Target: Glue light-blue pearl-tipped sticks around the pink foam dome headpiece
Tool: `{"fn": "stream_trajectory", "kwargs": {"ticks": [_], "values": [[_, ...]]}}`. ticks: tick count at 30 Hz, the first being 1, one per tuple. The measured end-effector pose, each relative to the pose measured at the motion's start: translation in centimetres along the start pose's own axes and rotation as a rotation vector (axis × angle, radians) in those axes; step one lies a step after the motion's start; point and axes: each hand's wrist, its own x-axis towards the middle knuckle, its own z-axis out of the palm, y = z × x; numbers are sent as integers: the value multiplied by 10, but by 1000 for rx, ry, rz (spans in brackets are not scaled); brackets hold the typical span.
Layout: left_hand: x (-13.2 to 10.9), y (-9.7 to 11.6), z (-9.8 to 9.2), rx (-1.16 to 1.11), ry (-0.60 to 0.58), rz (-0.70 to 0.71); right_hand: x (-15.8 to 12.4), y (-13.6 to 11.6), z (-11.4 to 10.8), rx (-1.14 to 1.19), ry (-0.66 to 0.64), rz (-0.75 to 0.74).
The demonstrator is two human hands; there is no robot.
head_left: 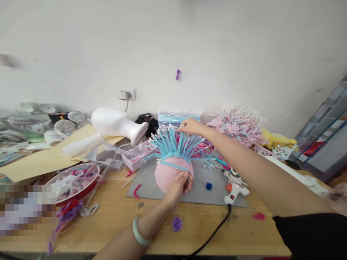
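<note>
the pink ball sits in the middle of the frame on a grey mat, with lots of blue stalks fanning up from its top and white beads on their ends. the left hand is at the ball's lower right, its thumb and bent fingers looking pinched on the end of a blue strip that runs across the front. the right hand is up at the bead ends, fingertips close together, but i can't tell if they squeeze a stalk. the ball looks light and firm, so its smooth pink side seems the best place to hold. the stalks look soft and bendy, and the beads might pop off if pulled hard.
</note>
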Motion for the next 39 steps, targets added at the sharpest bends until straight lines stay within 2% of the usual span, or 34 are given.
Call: {"fn": "stream_trajectory", "kwargs": {"ticks": [4, 7, 15, 28, 34, 39], "values": [[-1, 1, 0, -1, 2, -4, 4, 0, 1, -80, 48, 47], [-1, 1, 0, 0, 4, -1, 8, 2, 2, -116, 33, 76], [-2, 2, 0, -10, 1, -8, 12, 8, 7, 76, 11, 62], [1, 0, 0, -33, -4, -23, 6, 9, 1, 46, 10, 92], [-2, 2, 0, -13, -1, -13, 1, 6, 1, 205, -58, 51], [-3, 2, 1, -22, 1, -17, 0, 4, -1, 200, -106, 45]]}}
